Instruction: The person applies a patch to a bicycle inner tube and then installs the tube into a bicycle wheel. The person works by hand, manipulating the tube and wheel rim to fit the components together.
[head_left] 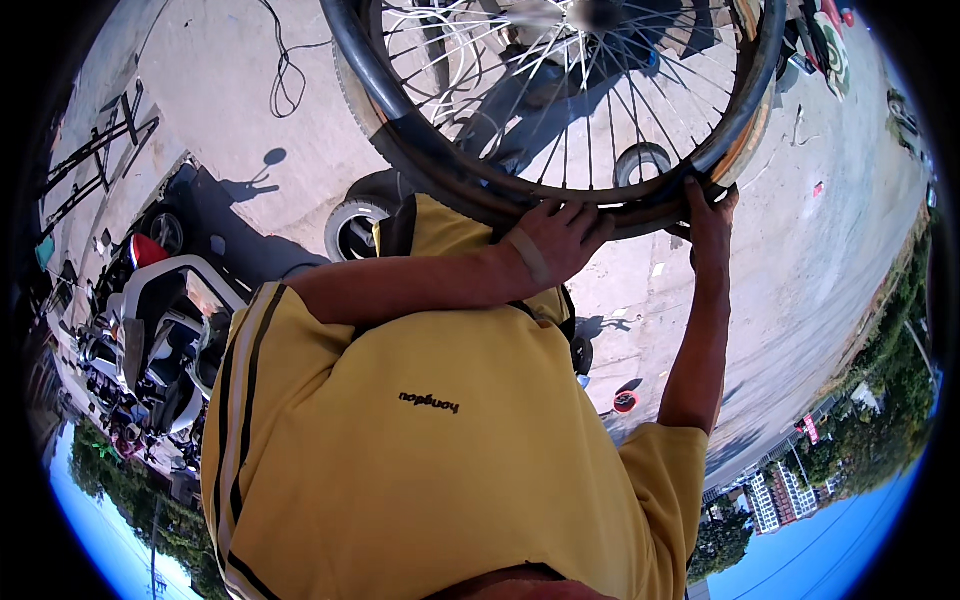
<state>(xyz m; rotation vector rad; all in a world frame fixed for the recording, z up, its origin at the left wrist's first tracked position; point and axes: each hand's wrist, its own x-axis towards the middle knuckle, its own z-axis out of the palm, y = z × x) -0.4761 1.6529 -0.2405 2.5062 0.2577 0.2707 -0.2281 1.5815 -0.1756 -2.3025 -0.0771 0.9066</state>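
- Wheel [592, 14]: spoked, at the top of the view in front of the person's chest; upper edge cut off by the frame.
- Tyre [450, 165]: black, around the wheel; brownish surface exposed at right. Smooth dark tube sections [362, 70] show at left and right.
- Left hand [563, 240]: fingers bent over the tyre's near edge, back of hand facing up; firmness of grip cannot be told. Pale band [530, 258] at the wrist.
- Right hand [710, 205]: gripping the tyre at its lower right, thumb on the inner side, fingers on the outer.
- Ground [790, 240]: pale, sunlit. Loose tyre [350, 222] lies left of the left hand; smaller ring [626, 160] shows beyond the spokes.
- Surroundings: dark cable [290, 85] and metal frame [100, 165] at upper left; red container [626, 402] near the right forearm.
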